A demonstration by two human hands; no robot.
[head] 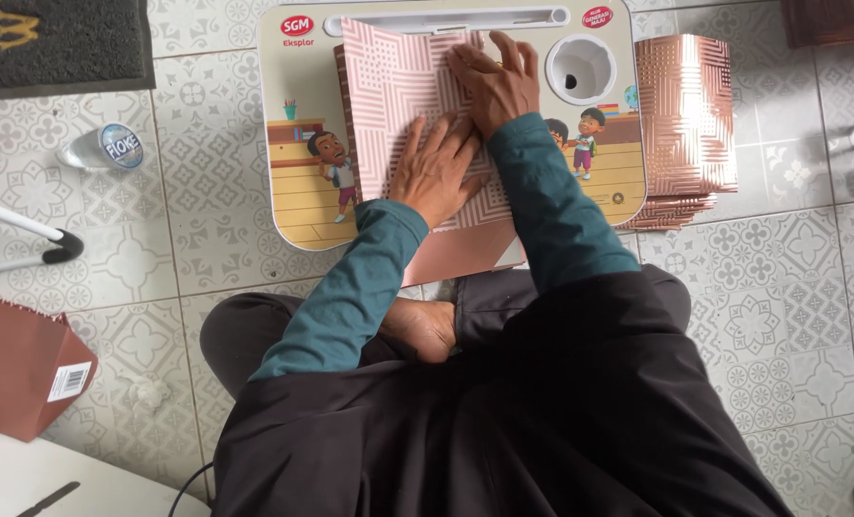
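Both hands flat, fingers spread, gripping nothing: left hand [435, 170] near, right hand [493, 84] far, pressing patterned paper [393, 86] on lap desk [298, 144]. Best keep edges aligned, press firmly along fold.

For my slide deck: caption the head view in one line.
Seated cross-legged on tile, left hand and right hand press a patterned pink sheet on a lap desk.

Patterned tile floor [810, 316] carries: lap desk [298, 144] upper centre, foil sheet stack [685, 115] upper right, water cup [106, 148] upper left, doormat [58, 43] top-left corner.
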